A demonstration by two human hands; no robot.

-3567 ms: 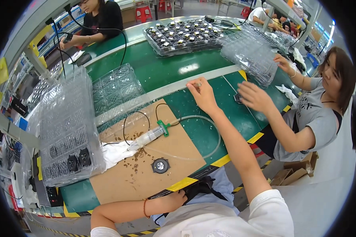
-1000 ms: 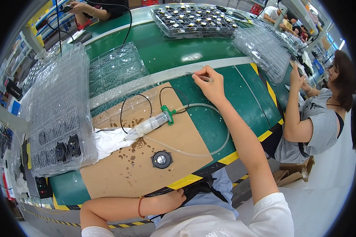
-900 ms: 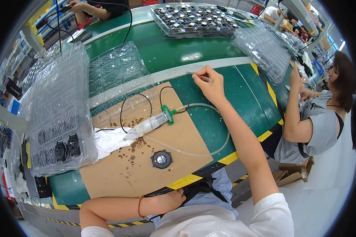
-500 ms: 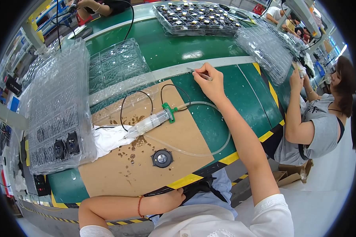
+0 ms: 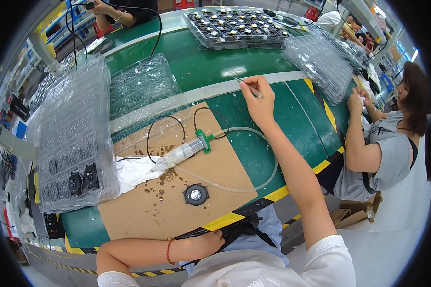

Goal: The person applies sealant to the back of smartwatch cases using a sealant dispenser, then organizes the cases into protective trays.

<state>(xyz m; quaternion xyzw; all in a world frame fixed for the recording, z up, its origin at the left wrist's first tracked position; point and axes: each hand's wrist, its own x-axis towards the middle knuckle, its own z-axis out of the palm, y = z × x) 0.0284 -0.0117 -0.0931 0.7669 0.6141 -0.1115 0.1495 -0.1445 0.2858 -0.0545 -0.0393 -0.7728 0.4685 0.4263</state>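
My right hand is closed round a pair of thin metal tweezers, held over the far part of the green bench with the tips pointing away and left. My left hand rests low at the bench's front edge, fingers curled against a black item; what they grip is hidden. Between the hands, a round black watch case lies on a brown cardboard sheet. Beyond it, a clear dispensing syringe with a green fitting lies with its tip on a crumpled white cloth.
Stacked clear trays stand at the left, holding black watches. A clear tube loops beside my right forearm. Far back sits a filled tray; more clear trays lie right. A co-worker sits close at the right.
My right hand has shifted slightly right, with the tweezers' tips now farther from me. The whole view has moved a little. My left hand stays low at the edge.
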